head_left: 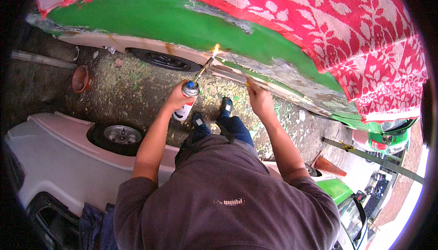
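Note:
My left hand [179,97] is wrapped round the canister of a gas blowtorch [190,89], a metal can with a blue part at its top. Its brass-coloured nozzle points up and away, and an orange flame burns at the tip against the lower side of a green car body [159,19]. To the right, my right hand [261,101] grips a scraper [247,79]; a bit of yellow shows at the fingers and a thin blade reaches toward the panel. Grey, bare patches [292,74] run along the panel where the green paint is gone.
A red and white patterned cloth [337,26] covers the car's upper part. Paint flakes [137,83] litter the floor round my feet. Behind me stands a pale car body [59,149]. An orange cone [327,164] lies at right; a clay-coloured pot [80,79] sits far left.

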`<action>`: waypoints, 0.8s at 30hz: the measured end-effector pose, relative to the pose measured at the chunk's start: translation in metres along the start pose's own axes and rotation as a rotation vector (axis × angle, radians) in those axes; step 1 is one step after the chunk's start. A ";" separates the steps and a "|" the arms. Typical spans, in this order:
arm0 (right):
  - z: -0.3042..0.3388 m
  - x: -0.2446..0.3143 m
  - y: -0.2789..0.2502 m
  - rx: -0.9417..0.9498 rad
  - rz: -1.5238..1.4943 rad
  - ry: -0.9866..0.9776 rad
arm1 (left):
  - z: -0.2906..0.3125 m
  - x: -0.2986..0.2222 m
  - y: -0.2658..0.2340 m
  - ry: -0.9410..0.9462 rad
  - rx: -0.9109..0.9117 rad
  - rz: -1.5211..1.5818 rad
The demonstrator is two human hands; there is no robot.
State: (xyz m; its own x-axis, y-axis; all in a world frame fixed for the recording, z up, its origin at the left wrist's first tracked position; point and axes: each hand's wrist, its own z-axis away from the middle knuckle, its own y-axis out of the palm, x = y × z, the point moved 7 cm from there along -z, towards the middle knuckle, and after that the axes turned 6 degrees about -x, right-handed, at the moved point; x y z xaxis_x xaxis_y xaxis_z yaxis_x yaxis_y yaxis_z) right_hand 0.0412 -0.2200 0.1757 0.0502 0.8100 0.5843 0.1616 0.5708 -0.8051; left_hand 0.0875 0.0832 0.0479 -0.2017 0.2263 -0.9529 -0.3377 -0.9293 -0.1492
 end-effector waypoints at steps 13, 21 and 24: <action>-0.002 0.012 0.015 -0.089 0.047 -0.095 | -0.005 -0.005 0.002 0.054 -0.020 0.008; 0.012 0.007 0.011 -0.059 0.049 0.003 | -0.001 0.003 0.006 -0.017 0.027 -0.058; 0.011 0.005 0.004 -0.061 0.023 0.016 | -0.005 0.009 0.008 0.015 0.016 -0.031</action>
State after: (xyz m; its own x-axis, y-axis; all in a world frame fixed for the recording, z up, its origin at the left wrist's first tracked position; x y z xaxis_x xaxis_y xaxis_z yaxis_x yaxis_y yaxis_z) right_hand 0.0309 -0.2124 0.1746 0.0700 0.8203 0.5677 0.2199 0.5424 -0.8108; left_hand 0.0875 0.0761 0.0365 -0.1770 0.2507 -0.9518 -0.3585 -0.9170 -0.1749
